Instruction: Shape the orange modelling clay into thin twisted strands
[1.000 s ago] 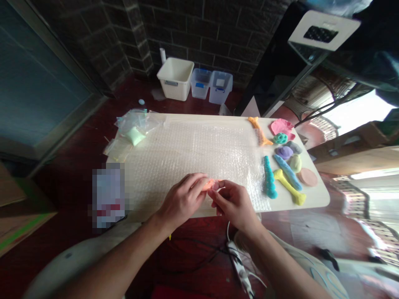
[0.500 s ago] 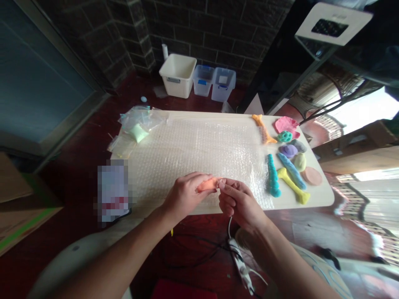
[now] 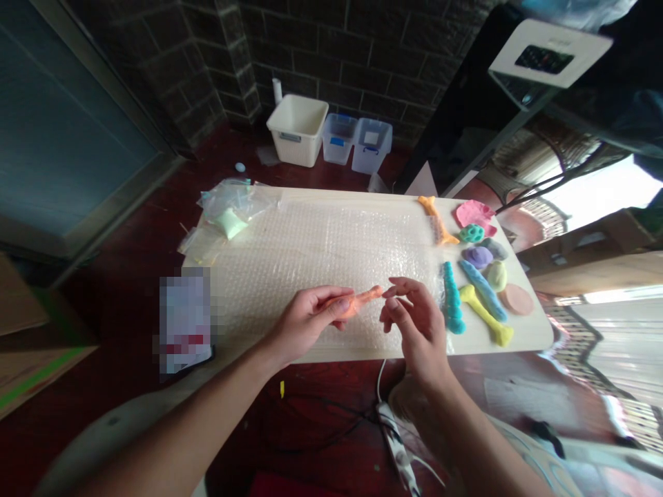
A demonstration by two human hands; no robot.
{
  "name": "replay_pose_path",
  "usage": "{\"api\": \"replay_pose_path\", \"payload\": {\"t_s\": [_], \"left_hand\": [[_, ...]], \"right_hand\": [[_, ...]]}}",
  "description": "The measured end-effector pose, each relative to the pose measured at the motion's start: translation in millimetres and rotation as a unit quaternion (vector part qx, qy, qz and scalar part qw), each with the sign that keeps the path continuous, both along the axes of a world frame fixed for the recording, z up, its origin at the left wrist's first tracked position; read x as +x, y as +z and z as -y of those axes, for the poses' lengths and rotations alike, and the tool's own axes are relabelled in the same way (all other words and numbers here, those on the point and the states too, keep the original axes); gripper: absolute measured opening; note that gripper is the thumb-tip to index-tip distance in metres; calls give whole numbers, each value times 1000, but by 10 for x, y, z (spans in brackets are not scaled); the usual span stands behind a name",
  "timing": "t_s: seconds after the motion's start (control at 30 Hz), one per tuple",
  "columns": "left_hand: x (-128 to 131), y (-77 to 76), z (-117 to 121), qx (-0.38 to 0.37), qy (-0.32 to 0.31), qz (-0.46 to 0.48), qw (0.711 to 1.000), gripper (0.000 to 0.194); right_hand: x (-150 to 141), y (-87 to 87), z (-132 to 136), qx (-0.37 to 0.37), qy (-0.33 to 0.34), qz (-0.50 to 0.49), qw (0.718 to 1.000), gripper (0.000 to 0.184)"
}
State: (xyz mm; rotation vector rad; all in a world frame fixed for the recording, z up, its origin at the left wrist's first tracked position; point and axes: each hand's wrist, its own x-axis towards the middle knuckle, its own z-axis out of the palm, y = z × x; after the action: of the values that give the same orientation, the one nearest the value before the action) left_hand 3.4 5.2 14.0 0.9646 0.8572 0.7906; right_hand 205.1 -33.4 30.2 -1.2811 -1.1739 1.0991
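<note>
My left hand (image 3: 315,312) is closed around a piece of orange modelling clay (image 3: 357,302), whose thin knobbed end sticks out to the right. Just beyond that tip is my right hand (image 3: 414,317), its fingers apart and curved with nothing in them. Both hands are over bubble wrap (image 3: 331,241) spread on the pale table (image 3: 533,331). To the right lie modelled clay pieces: a teal ridged stick (image 3: 452,298), a yellow bone shape (image 3: 485,314), a blue bar (image 3: 483,290) and an orange bone shape (image 3: 436,219).
Further right are a pink clay piece (image 3: 474,214), a green lump with holes (image 3: 472,233) and a purple lump (image 3: 477,257). Plastic bags (image 3: 233,200) with a pale green packet (image 3: 231,223) occupy the far left corner. Bins (image 3: 298,131) stand behind; a power strip (image 3: 396,442) lies below.
My right hand has let go of the clay's end and moved right, its fingers opening. The orange clay's thin end now shows, tilted up to the right, still in my left hand.
</note>
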Motion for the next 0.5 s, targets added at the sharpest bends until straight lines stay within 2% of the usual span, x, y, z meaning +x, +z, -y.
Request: {"api": "replay_pose_path", "payload": {"t_s": [0.03,0.1,0.2,0.3,0.5], "left_hand": [[-9,4,0,24,-4,-18,1000,43],[-23,15,5,57,-7,-44,997,45],[-27,25,19,74,2,-56,996,44],[-11,7,36,76,13,-45,996,42],[5,-21,53,81,42,-47,995,41]], "right_hand": [[22,13,-15,13,-3,27,1000,28],[54,37,-38,40,33,87,995,25],[61,57,-42,89,90,150,981,15],[42,53,-22,129,105,201,965,9],[5,41,9,169,116,243,948,18]]}}
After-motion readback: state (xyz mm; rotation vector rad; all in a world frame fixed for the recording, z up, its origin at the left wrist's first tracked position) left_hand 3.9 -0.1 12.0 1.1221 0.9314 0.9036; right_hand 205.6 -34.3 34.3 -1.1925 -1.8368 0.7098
